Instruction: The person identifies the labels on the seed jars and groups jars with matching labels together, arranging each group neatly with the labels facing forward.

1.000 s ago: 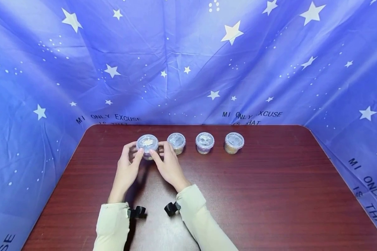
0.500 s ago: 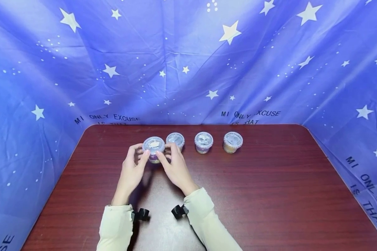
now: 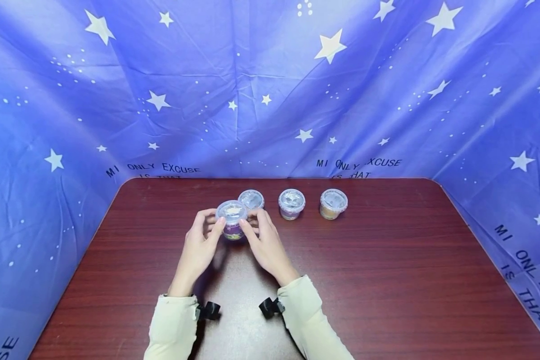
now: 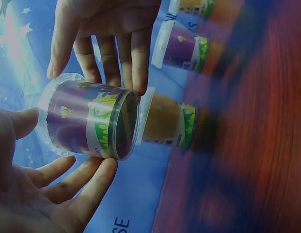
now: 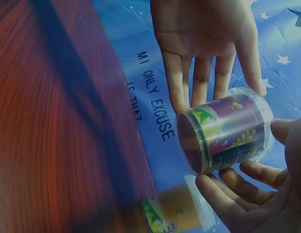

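Observation:
Both hands hold one small plastic tub (image 3: 232,227) with a clear lid and a purple label carrying a bee and leaves. My left hand (image 3: 203,245) grips its left side and my right hand (image 3: 266,242) its right, thumbs at the near side by the lid rim. In the left wrist view the tub (image 4: 92,119) shows its clear base, lifted above the table. Just behind it, an orange-labelled tub (image 3: 251,199) is partly hidden by the held tub and the right fingers.
To the right stand a purple-labelled tub (image 3: 291,204) and an orange-labelled tub (image 3: 334,204), in one row along the back of the dark red wooden table (image 3: 387,280). A blue star-patterned cloth (image 3: 270,100) hangs behind the table and at its sides.
Both hands have carried the purple tub to the right and nearer the body, in front of the first orange tub. The three other tubs have stayed put.

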A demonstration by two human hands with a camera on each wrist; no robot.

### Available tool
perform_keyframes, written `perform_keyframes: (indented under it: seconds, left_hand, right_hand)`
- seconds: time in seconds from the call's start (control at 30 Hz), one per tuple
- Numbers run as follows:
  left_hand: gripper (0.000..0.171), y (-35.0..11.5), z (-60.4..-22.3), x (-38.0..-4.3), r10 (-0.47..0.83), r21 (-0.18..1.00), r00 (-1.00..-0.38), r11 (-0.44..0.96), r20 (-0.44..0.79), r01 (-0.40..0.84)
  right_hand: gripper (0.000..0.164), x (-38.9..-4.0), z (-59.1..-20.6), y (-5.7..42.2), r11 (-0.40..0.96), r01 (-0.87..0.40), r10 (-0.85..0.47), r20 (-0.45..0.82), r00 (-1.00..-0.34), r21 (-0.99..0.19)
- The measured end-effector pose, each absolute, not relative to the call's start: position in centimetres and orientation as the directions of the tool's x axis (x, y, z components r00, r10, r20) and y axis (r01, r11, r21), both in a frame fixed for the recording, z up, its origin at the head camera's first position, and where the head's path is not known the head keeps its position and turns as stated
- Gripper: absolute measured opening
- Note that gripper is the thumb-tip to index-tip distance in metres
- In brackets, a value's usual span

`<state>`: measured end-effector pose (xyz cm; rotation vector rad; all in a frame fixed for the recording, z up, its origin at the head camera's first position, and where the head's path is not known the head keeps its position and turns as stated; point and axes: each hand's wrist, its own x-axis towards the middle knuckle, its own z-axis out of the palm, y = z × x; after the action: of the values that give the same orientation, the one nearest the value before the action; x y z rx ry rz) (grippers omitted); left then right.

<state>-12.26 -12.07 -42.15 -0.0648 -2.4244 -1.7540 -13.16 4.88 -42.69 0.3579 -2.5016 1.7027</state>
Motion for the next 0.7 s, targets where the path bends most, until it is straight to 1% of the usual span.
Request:
perform_keyframes:
  seconds: [0.33,0.53,0.7]
  left_hand:
    - [0.036,-11.2,-42.2,-11.8,-0.023,0.945,-0.991,0.306,0.133,0.120]
    - [0.039,-10.8,-42.0,-11.6,-0.004,0.941,-0.994,0.324,0.106,0.100]
    - [0.040,-9.9,-42.0,-11.6,0.011,0.936,-0.994,0.336,0.111,0.108]
  right_hand:
    - [0.031,-12.5,-42.4,6.3,0.371,-0.220,-0.147,0.177,-0.973,-0.902]
    - [0.034,-12.0,-42.6,7.0,0.371,-0.217,-0.135,0.179,-0.974,-0.903]
    - [0.034,-11.7,-42.3,8.0,0.371,-0.206,-0.130,0.169,-0.977,-0.905]
